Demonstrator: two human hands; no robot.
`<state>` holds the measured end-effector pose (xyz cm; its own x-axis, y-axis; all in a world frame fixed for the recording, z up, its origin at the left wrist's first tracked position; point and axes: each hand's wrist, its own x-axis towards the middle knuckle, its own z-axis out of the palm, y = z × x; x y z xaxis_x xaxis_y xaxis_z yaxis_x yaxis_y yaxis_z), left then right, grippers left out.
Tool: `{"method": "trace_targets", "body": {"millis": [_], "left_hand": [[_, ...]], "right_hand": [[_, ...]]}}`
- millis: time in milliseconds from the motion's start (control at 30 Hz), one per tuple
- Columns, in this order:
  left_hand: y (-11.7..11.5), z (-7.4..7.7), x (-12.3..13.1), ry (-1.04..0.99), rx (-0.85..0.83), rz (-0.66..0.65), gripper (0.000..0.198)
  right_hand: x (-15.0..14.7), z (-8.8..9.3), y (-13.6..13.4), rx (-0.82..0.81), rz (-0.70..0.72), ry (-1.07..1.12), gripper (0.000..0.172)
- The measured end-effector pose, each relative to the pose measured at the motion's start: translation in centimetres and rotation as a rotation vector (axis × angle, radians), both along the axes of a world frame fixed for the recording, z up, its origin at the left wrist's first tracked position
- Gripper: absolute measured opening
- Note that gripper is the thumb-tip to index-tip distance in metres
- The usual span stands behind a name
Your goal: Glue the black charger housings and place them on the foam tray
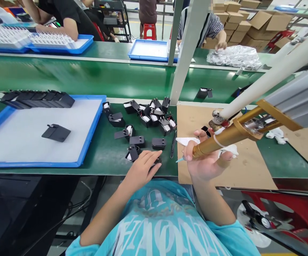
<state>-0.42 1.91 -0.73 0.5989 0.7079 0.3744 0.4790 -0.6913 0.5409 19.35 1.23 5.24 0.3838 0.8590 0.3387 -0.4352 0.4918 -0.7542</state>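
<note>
My left hand (pixel 144 166) rests palm down at the front of the green bench, fingers stretched over a small black object that it mostly hides. My right hand (pixel 205 161) is wrapped round the lower end of a gold glue dispenser (pixel 218 142), whose pale blue tip (pixel 181 160) points left. Beyond my left hand lie a closed black adapter case (pixel 158 143) and another (pixel 137 140). Several open black cases (pixel 156 113) with white parts are heaped farther back. Between the heap and the cardboard lies a pair of black tweezers (pixel 173 144).
A blue-rimmed white tray (pixel 93 131) at left holds one black case (pixel 56 132) and a row of cases (pixel 38 99). Cardboard (pixel 247 170) lies under the dispenser. A white post (pixel 188 46) rises behind. People sit across the bench.
</note>
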Motion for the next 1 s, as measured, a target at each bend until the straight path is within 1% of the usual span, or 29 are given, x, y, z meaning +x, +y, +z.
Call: {"method": "trace_targets", "body": {"millis": [100,233,300,400,500,567,633,700,767,833,900,1000], "left_hand": [[-0.5,-0.5,0.4,-0.071,0.034,0.086,0.035],[-0.7,-1.2,1.1,-0.123,0.009,0.169,0.019],[-0.7,-1.5,1.4,-0.076,0.008,0.198,0.018],[-0.7,-1.8,1.4,0.121,0.040,0.217,0.023],[-0.5,-1.5,1.1,0.362,0.098,0.197,0.030],[-0.2,-1.2,0.9,0.468,0.137,0.142,0.033],[0.1,-0.9,0.8,0.506,0.148,0.077,0.035],[0.4,-0.8,0.9,0.492,0.112,0.038,0.036],[0.4,-0.7,0.9,0.432,0.024,0.037,0.034],[-0.1,-0.5,0.7,0.286,-0.137,0.058,0.034],[-0.7,0.1,0.4,0.019,-0.414,0.080,0.039],[-1.4,1.2,-0.3,-0.501,-0.915,0.110,0.046]], "right_hand": [[0.1,0.0,0.0,-0.010,-0.003,0.012,0.046],[0.1,0.0,0.0,-0.012,0.002,0.013,0.045],[0.2,0.1,0.0,-0.008,-0.001,0.004,0.043],[0.3,0.1,0.1,-0.004,0.002,-0.018,0.042],[0.4,0.0,0.1,0.004,0.014,-0.023,0.043],[0.4,0.0,0.1,0.017,0.019,-0.011,0.044],[0.4,0.0,0.1,0.018,0.015,-0.007,0.043],[0.4,0.0,0.1,0.005,0.002,-0.012,0.044],[0.4,0.0,0.0,-0.016,-0.014,-0.015,0.046],[0.5,0.0,-0.1,-0.023,-0.020,-0.011,0.047],[0.5,0.0,-0.1,-0.030,-0.023,-0.007,0.048],[0.7,0.1,-0.3,-0.056,-0.050,0.002,0.050]]}}
